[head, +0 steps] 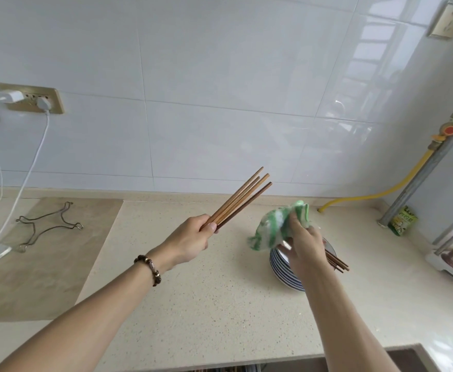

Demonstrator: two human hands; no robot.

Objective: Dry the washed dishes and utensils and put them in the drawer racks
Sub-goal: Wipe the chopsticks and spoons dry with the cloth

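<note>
1. A bundle of wooden chopsticks [240, 198] is pinched at its lower end by the left hand [193, 241], fingers curled round it, the tips fanned out up and to the right above the bench [193, 304].
2. A green-and-white cloth [276, 228] is gripped by the right hand [304, 249], held just above a stack of blue-rimmed plates [283, 272]; more chopsticks [336, 261] are seen lying across the stack behind that hand.
3. Since the bundle is held only at one end, a stick could likely be let slip and dropped onto the bench or plates.
4. The loose chopsticks on the stack could be knocked off by the right hand or the cloth.
5. The drawer racks are barely shown at the bottom edge, so placing is judged not yet begun.
6. The bench is a pale speckled stone, with a beige mat [45, 251] carrying a wire trivet [47, 225] at the left.
7. White glossy wall tiles [220, 76], a socket [33, 99] with white cables, and a yellow gas hose [397, 183] at the right are seen.
</note>
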